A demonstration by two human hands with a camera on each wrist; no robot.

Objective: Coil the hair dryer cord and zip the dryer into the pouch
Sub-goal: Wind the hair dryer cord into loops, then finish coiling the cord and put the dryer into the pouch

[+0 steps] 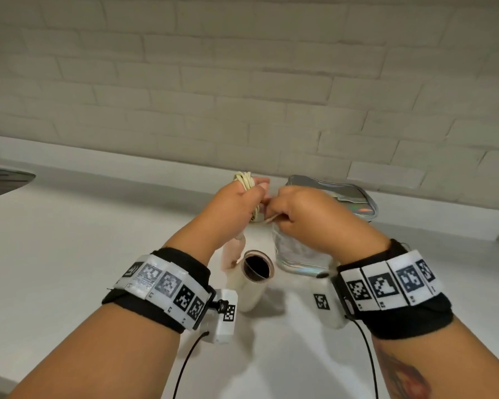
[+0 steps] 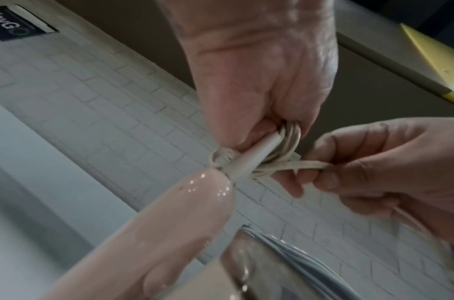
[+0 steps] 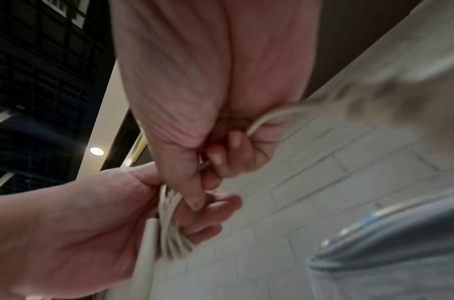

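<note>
Lying nearest on the pale countertop (image 1: pixel 69 254): the cream-and-pink hair dryer (image 1: pixel 249 286), its dark round barrel mouth facing up, its glossy pink handle (image 2: pixel 154 233) angling up toward the hands. Hovering just above and beyond it, the left hand (image 1: pixel 236 203), fingers curling tight around a bundle of looped cream cord (image 1: pixel 247 180), loops poking out above the fist and the grey strain-relief sleeve (image 2: pixel 249 158) passing under the fingers. Working right beside it and touching, the right hand (image 1: pixel 303 214), fingers curling and pinching a free length of the same cord, drawing it taut across the bundle. Standing just behind and under the right hand, the silver holographic zip pouch (image 1: pixel 343 197), sitting on the countertop with its top rim showing; impossible to tell whether zipped or not. Showing at the far left edge, part of a metal sink (image 1: pixel 3 177). Rising farthest back, the pale brick-pattern wall (image 1: pixel 242 82).
</note>
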